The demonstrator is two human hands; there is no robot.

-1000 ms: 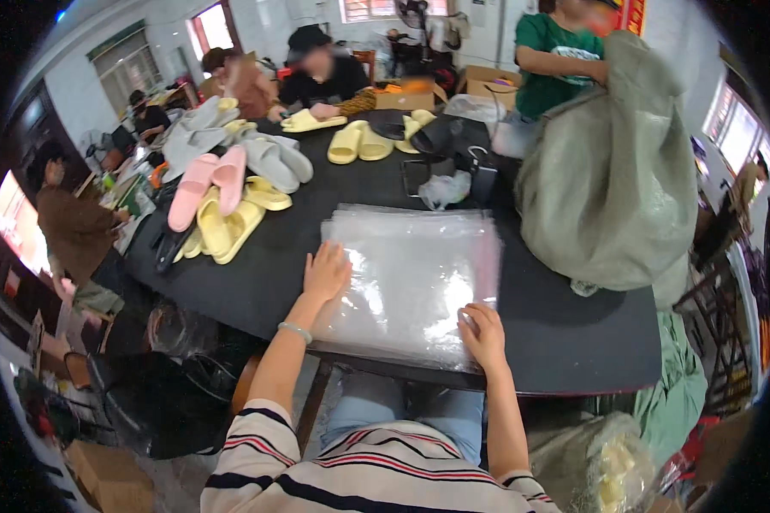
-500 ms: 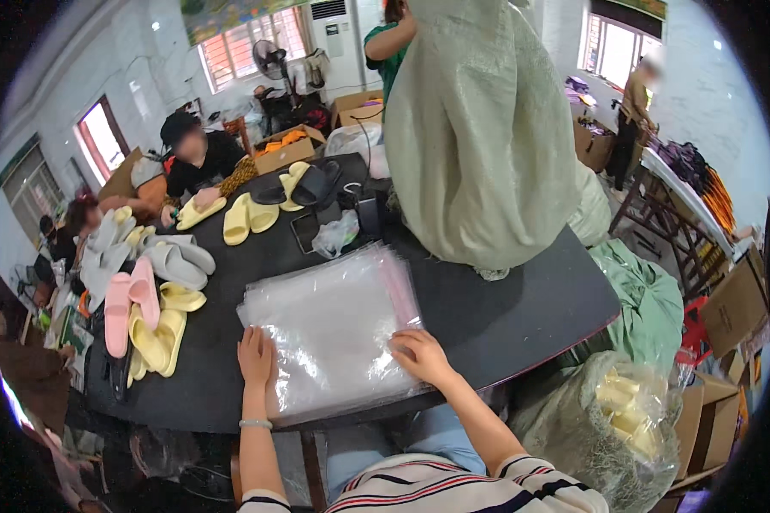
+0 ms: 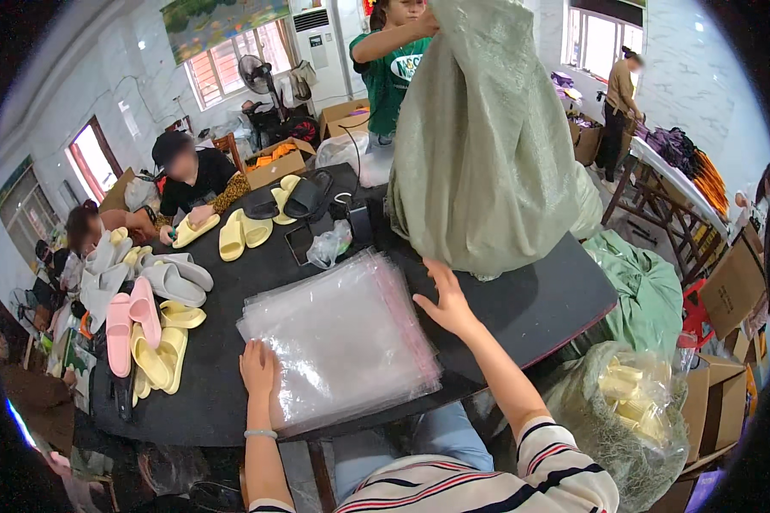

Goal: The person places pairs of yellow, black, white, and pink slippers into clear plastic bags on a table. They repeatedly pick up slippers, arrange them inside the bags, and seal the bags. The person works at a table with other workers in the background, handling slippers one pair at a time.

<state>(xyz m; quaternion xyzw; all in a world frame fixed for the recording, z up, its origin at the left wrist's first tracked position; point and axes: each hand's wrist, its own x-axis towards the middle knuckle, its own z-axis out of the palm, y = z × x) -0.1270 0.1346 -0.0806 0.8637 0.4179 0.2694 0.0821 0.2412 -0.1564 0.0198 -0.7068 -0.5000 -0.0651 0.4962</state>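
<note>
A stack of clear plastic bags [image 3: 342, 338] lies on the black table [image 3: 539, 299] right in front of me. My left hand [image 3: 258, 369] rests flat on the stack's near left corner. My right hand [image 3: 446, 299] is lifted off the stack, fingers spread, reaching toward the base of a large pale green woven sack [image 3: 479, 137]. A person in a green shirt [image 3: 391, 64] holds that sack upright on the table's far right side. Neither of my hands holds anything.
Yellow, pink and grey slippers [image 3: 150, 312] lie across the table's left and far side, where two seated people work. A clear bag of yellow slippers [image 3: 624, 410] stands on the floor at my right, by a green sack [image 3: 646, 286] and cardboard boxes [image 3: 731, 286].
My right hand has left the stack's right edge and moved forward and right toward the green sack. My view has swung right; my left hand stays on the stack.
</note>
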